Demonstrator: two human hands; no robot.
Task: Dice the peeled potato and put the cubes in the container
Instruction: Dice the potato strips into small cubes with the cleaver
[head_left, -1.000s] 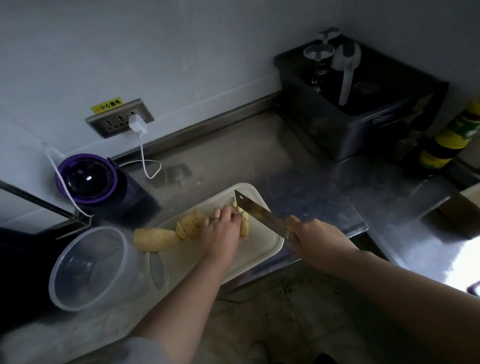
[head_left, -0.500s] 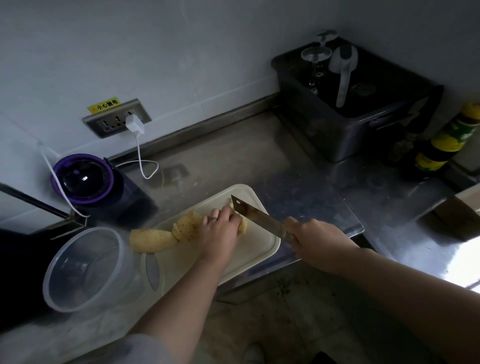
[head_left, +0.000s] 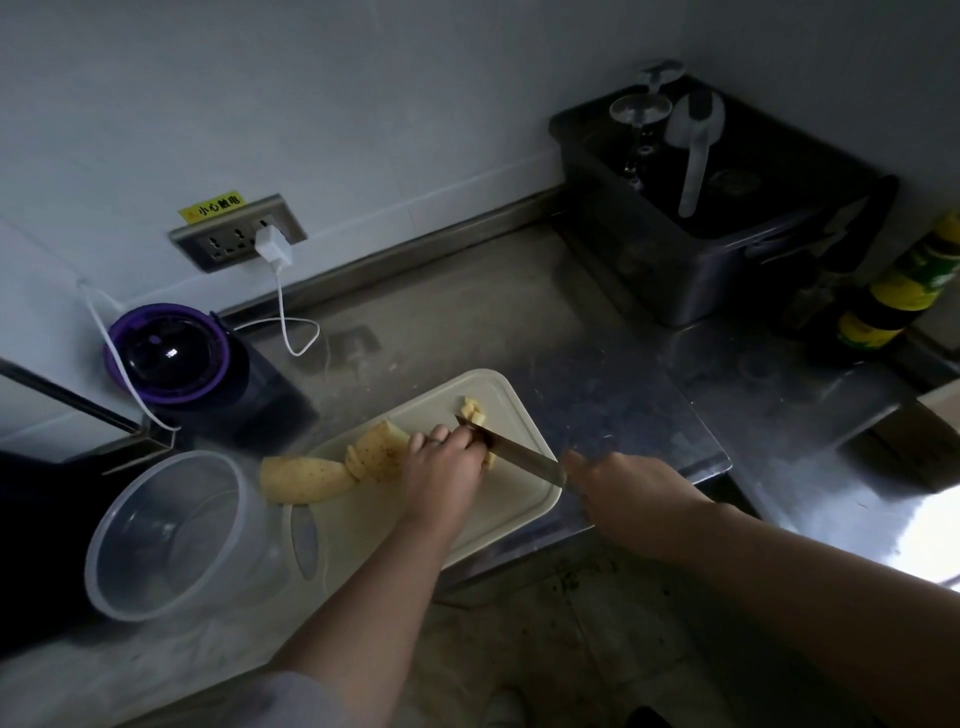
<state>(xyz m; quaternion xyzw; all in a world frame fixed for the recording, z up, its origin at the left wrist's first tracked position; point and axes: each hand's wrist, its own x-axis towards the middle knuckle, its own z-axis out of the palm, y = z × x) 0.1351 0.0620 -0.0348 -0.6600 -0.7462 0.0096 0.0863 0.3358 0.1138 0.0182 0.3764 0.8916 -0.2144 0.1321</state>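
Pale yellow cubes (head_left: 474, 410) lie few on the board (head_left: 519, 501); left hand (head_left: 441, 470) pins the potato (head_left: 375, 453) under curled fingers; right hand (head_left: 623, 493) grips the knife (head_left: 519, 457); most remains uncut; the container (head_left: 171, 540) beside the board holds nothing.

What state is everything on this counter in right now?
Left hand: holds the potato down, fingers curled.
Right hand: grips the knife handle.
Knife: blade tip down on the cutting board, beside the left hand.
Potato: partly cut, big pieces uncut.
Cubes: few, lying on the cutting board.
Container: upright, empty.
Charger: plugged into the wall socket.
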